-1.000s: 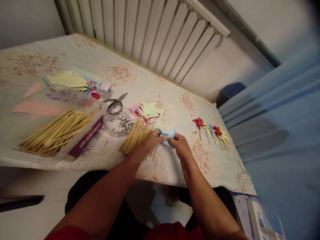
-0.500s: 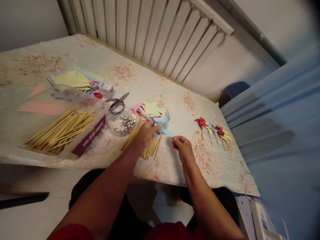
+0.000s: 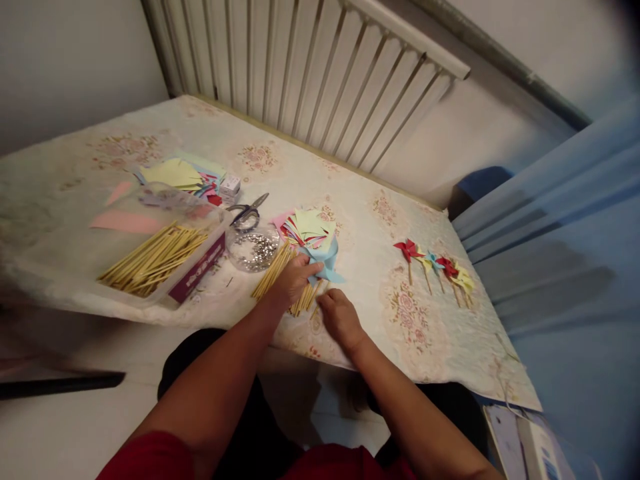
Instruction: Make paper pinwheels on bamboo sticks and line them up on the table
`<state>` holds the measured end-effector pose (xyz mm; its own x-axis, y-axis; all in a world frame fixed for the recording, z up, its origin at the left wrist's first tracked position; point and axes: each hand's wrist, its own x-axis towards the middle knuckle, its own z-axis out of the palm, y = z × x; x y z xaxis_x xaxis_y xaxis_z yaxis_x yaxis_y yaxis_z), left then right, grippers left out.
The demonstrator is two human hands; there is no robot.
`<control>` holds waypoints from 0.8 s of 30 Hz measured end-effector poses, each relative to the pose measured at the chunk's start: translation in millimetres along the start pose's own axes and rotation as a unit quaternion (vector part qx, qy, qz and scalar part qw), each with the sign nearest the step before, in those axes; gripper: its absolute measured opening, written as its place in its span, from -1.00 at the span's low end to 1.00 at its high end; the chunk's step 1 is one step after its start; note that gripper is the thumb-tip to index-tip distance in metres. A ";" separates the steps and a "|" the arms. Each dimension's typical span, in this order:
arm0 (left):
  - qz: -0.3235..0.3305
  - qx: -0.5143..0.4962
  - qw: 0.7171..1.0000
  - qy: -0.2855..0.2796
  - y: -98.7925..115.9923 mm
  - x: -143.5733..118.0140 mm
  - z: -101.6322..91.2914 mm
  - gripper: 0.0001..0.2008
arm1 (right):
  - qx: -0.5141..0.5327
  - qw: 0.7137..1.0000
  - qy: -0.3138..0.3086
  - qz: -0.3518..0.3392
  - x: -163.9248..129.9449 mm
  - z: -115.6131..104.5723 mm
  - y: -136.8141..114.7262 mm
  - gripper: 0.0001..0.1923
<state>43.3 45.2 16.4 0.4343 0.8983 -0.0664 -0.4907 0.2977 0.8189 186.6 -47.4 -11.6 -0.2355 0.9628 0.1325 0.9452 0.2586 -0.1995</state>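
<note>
Left hand: thumb and fingers pinched together on a blue paper pinwheel.
Right hand: fingers curled in, fingertips at the near ends of the sticks; I cannot tell whether they have hold of one.
Blue pinwheel place: in the left hand's pinch, between the cut paper and the right hand.
Sticks: loose row on the flowered tablecloth, partly hidden by the left hand.
Cut paper: many-coloured pile, pale green on top, just beyond the pinwheel.
Dish: clear, round, holding small shiny metal bits, left of the sticks.
Scissors: just beyond the dish.
Plastic box: farther left, more sticks inside.
Other pinwheels: red, yellow and blue, lined up well to the right.
</note>
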 end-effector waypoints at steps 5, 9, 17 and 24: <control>-0.015 -0.043 0.999 0.010 -3.7 -28.5 2.7 -0.71 | -0.081 0.995 -0.050 -0.041 -7.5 -9.4 6.2 -0.78; 0.003 -0.070 0.996 0.053 -5.7 -61.1 0.0 -0.70 | -0.136 0.988 -0.058 -0.048 -21.9 -17.4 18.3 -0.80; -0.078 -0.015 0.997 0.008 -35.4 -121.0 -1.1 -0.71 | -0.145 0.989 -0.037 -0.008 -46.5 -19.4 34.9 -0.84; -0.073 0.037 0.996 0.031 -46.7 -128.6 -2.5 -0.71 | 0.196 0.954 0.065 0.217 -63.1 -49.3 49.2 -0.90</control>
<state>8.4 -83.5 -14.8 0.4494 0.8655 -0.2214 -0.3670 0.4048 0.8375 259.1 -99.2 18.2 0.2126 0.9746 0.0703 0.7844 -0.1273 -0.6070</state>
